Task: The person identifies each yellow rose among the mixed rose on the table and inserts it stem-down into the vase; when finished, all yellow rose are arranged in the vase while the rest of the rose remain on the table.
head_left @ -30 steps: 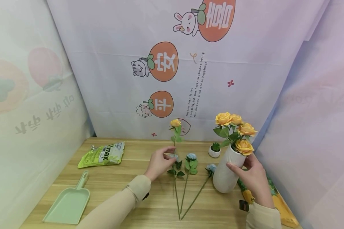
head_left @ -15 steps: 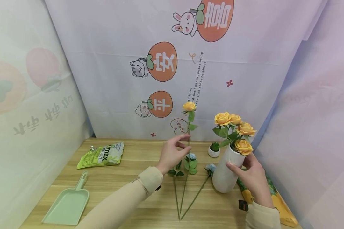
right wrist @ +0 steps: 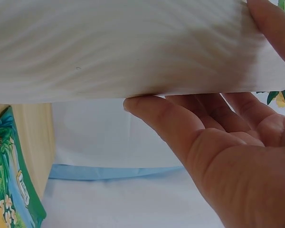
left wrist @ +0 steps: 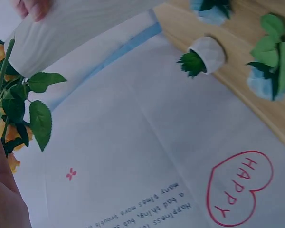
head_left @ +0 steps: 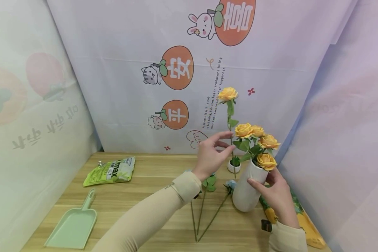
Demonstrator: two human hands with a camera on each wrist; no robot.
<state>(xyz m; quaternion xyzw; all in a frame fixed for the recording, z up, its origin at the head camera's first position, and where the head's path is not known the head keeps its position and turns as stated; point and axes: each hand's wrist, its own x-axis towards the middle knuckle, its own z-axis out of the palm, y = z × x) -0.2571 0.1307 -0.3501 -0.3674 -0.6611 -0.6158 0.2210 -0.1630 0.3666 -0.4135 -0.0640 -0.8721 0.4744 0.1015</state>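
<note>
My left hand point(head_left: 212, 154) pinches the green stem of a single yellow artificial rose point(head_left: 228, 94) between thumb and fingers. The bloom points up, and the stem's lower end hangs just left of the white vase point(head_left: 247, 192). Several yellow roses point(head_left: 269, 141) fill the vase's mouth. With my right hand point(head_left: 277, 192) I grip the vase from its right side, below the rim; in the right wrist view the fingers point(right wrist: 166, 118) press against its ribbed white wall point(right wrist: 109, 52). On the tabletop lie blue roses point(head_left: 231, 184), partly hidden behind my left forearm, their stems converging toward me.
A small potted succulent point(head_left: 234, 166) stands behind the vase. A green dustpan point(head_left: 72, 224) and a green-yellow pouch point(head_left: 110, 172) lie at left. A yellow-green printed packet point(head_left: 310, 227) is under my right wrist. White printed cloth point(head_left: 129, 91) hangs behind and at the sides.
My left hand has lifted the yellow rose and carried it rightward from over the blue roses to beside the vase. My right hand keeps its grip on the vase.
</note>
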